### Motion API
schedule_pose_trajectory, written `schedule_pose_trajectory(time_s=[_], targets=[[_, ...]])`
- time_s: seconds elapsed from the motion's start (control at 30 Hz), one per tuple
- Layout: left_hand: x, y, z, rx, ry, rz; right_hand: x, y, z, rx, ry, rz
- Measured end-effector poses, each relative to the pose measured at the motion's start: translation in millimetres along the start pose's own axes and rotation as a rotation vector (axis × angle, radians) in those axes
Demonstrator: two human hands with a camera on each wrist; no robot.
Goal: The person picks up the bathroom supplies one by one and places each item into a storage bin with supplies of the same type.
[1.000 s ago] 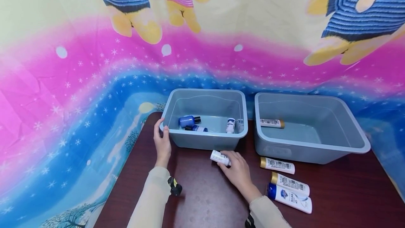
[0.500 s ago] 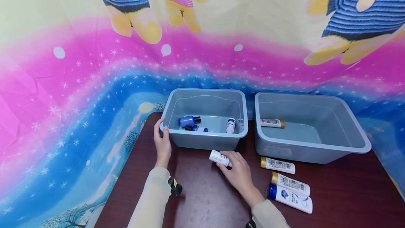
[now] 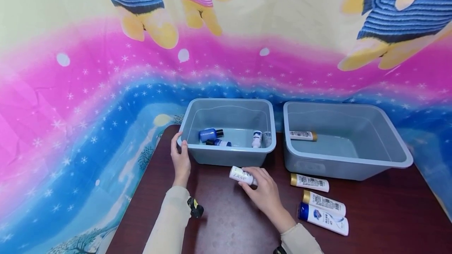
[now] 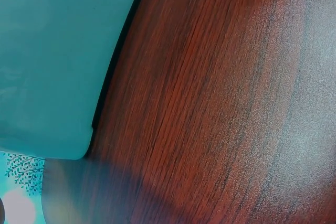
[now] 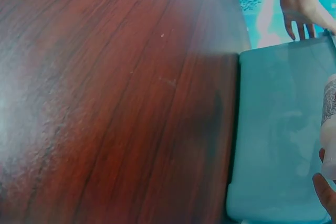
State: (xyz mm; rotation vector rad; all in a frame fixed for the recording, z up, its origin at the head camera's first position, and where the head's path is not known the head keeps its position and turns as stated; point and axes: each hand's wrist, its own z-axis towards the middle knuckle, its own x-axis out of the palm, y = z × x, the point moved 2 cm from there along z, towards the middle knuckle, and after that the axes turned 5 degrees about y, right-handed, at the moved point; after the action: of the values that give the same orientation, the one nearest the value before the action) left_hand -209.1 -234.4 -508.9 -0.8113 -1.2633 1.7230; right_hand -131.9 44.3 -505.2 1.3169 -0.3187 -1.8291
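My right hand (image 3: 263, 189) grips a small white bottle (image 3: 241, 175), lettered DOVE, by one end. The bottle lies nearly sideways in front of the left grey bin (image 3: 226, 156), above the brown table. At the right edge of the right wrist view, part of this bottle (image 5: 329, 129) shows beside a fingertip. My left hand (image 3: 181, 164) holds the front left corner of the left bin, thumb and fingers at its rim. Inside that bin lie two blue bottles with dark caps (image 3: 210, 134) and a small white bottle (image 3: 257, 139).
A second grey bin (image 3: 339, 164) stands to the right, with a gold-capped white bottle (image 3: 303, 135) inside. In front of it lie two more gold-capped white bottles (image 3: 312, 182) and a blue-capped white bottle (image 3: 328, 219). A patterned cloth (image 3: 106, 89) hangs behind the table.
My right hand has shifted slightly left with the white bottle, whose lettering has turned further into view. My left hand stays at the bin's corner.
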Motion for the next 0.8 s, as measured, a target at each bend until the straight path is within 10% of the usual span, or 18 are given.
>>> schedule_pose_trajectory(time_s=[0.57,0.8], targets=[[1.9,-32.6,-9.8,-0.047,0.039,-0.016,-10,18,7.6,-0.028,-0.008,0.042],[0.9,0.8,-0.7,-0.027,-0.001,0.003,-19,22,15.5,-0.061,-0.027,0.068]])
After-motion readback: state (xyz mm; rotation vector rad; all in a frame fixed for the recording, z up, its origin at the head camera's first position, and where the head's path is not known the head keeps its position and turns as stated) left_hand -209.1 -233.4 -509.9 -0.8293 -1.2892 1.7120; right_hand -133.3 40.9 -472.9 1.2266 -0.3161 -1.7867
